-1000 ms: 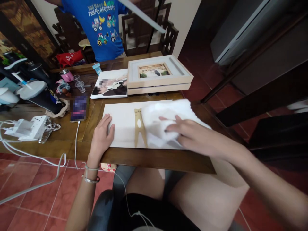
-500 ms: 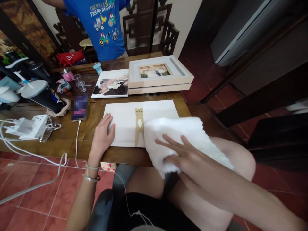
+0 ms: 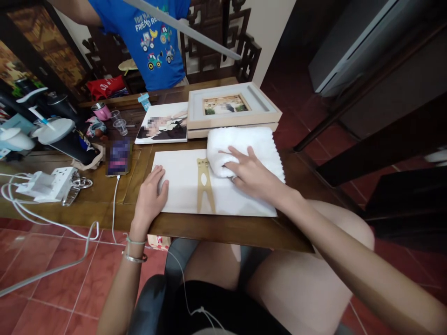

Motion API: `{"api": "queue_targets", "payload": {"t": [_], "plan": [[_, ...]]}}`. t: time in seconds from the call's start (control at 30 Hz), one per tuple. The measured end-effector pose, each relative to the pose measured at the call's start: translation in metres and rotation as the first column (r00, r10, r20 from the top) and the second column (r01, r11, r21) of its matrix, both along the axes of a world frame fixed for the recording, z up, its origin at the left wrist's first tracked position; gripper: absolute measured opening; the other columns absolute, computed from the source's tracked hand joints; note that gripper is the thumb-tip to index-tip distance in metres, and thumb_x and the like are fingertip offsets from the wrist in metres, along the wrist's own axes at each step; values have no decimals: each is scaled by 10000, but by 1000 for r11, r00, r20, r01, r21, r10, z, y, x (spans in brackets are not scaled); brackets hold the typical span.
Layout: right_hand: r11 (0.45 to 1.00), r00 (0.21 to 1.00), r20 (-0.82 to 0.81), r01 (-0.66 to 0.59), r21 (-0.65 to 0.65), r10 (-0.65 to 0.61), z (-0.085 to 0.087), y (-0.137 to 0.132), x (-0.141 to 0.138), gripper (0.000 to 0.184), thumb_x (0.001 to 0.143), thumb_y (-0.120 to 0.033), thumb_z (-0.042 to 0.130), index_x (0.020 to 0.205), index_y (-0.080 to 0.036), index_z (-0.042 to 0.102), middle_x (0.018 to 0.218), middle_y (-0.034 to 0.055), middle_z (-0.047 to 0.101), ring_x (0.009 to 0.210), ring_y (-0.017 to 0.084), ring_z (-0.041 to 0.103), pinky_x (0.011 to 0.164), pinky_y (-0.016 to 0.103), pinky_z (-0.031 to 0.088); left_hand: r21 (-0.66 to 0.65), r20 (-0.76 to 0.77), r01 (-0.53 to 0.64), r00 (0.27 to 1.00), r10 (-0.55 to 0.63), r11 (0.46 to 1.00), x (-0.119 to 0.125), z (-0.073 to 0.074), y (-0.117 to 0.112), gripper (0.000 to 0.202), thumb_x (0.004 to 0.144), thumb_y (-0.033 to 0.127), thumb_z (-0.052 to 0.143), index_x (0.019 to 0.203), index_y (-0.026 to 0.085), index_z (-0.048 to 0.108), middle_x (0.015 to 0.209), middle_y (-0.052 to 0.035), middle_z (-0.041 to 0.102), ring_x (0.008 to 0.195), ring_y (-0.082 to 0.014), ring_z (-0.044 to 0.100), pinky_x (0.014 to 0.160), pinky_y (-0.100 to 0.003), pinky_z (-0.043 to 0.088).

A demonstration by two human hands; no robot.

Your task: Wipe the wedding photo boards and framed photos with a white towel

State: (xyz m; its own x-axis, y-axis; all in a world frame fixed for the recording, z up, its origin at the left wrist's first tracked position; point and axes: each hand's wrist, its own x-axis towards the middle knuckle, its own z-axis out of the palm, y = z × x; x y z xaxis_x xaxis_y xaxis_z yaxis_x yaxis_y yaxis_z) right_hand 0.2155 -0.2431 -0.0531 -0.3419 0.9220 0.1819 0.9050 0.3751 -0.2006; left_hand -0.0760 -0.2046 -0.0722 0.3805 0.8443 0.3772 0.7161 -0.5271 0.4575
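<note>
A white rectangular panel (image 3: pixel 178 181) lies flat at the near edge of the wooden table, with a tan two-legged stand piece (image 3: pixel 203 195) on its face. My left hand (image 3: pixel 152 193) rests flat on the panel's left edge, fingers stretched out, holding nothing. Under my right hand (image 3: pixel 253 174) is a fluffy white cloth (image 3: pixel 244 137), bunched and folded at its left side and pressed on the panel's upper right part. The hand's fingers lie over the cloth and grip its fold; the thumb is partly hidden.
Behind the panel lie a photo print (image 3: pixel 167 123) and stacked wooden picture frames (image 3: pixel 223 123). A phone (image 3: pixel 118 156), a power strip (image 3: pixel 57 184) with cables and a black tumbler (image 3: pixel 73 139) stand left. A person in a blue shirt (image 3: pixel 153 42) is across the table, near a grey strip (image 3: pixel 188 30).
My right hand has moved the cloth away from me, from the panel's near right corner to its far right part. A grey strip has come into view at the top. My left hand stays put.
</note>
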Motion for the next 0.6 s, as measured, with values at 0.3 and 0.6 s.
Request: {"api": "queue_targets", "payload": {"t": [0.3, 0.6], "plan": [[961, 973, -109, -220, -170, 203, 30, -130, -4, 441, 698, 5, 411, 946, -236, 684, 1467, 61, 544, 1457, 296, 347, 1153, 629, 332, 15, -7, -1, 1000, 1, 1000, 0, -2, 0, 357, 961, 264, 486, 1252, 124, 638, 1402, -175, 593, 1359, -279, 520, 1157, -477, 419], [974, 988, -121, -122, -190, 100, 28, -42, 18, 453, 723, 3, 373, 975, -212, 682, 1070, 79, 746, 1192, 304, 639, 1055, 539, 464, -4, 4, 0, 1000, 0, 1000, 1, 1, -1, 371, 955, 247, 489, 1254, 79, 632, 1392, -198, 595, 1360, -284, 517, 1158, -486, 417]]}}
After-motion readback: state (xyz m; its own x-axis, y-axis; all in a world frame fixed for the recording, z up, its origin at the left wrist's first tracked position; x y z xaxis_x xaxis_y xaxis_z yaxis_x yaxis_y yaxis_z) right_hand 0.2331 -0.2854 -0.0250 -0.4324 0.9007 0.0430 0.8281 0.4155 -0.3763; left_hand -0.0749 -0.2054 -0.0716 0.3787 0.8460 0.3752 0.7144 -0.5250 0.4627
